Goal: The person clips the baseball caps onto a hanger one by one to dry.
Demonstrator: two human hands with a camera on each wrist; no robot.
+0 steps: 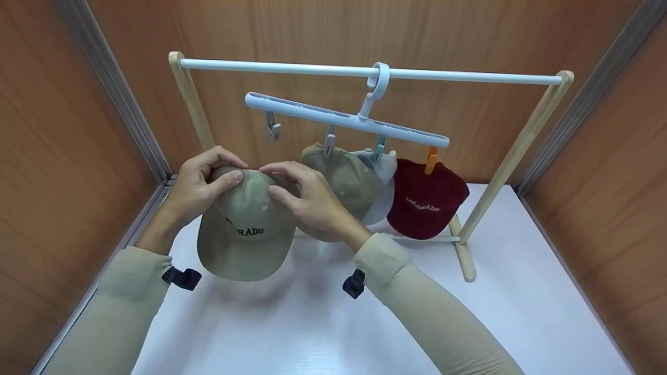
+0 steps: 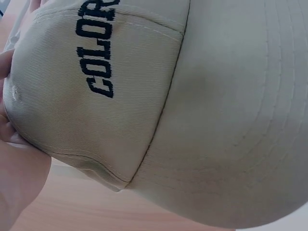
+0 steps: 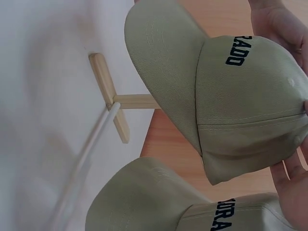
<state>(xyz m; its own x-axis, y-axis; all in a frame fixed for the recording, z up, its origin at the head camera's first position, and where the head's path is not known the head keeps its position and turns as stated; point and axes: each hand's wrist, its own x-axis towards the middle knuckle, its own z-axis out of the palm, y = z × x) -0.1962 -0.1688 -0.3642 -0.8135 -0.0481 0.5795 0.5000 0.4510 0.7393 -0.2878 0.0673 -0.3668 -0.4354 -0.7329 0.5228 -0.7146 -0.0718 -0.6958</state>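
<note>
An olive-beige baseball cap (image 1: 255,208) with dark lettering hangs brim-down between both hands, in front of the rack's left part. My left hand (image 1: 200,182) grips the left side of its crown, thumb on the front. On the other side of the crown, my right hand (image 1: 315,203) pinches the fabric near the top. In the left wrist view, the letters "COLOR" show on the cap (image 2: 130,115); in the right wrist view, fingers sit at the crown of the cap (image 3: 245,101). A grey clip (image 1: 273,130) hangs above the cap, apart from it.
A pale blue hanger (image 1: 349,121), tilted down to the right, hooks over a white rod (image 1: 469,77). Clips hold a second olive cap (image 1: 346,174), a light blue cap (image 1: 384,195) and a maroon cap (image 1: 424,200). Wooden legs (image 1: 513,156) stand on a white surface (image 1: 312,323).
</note>
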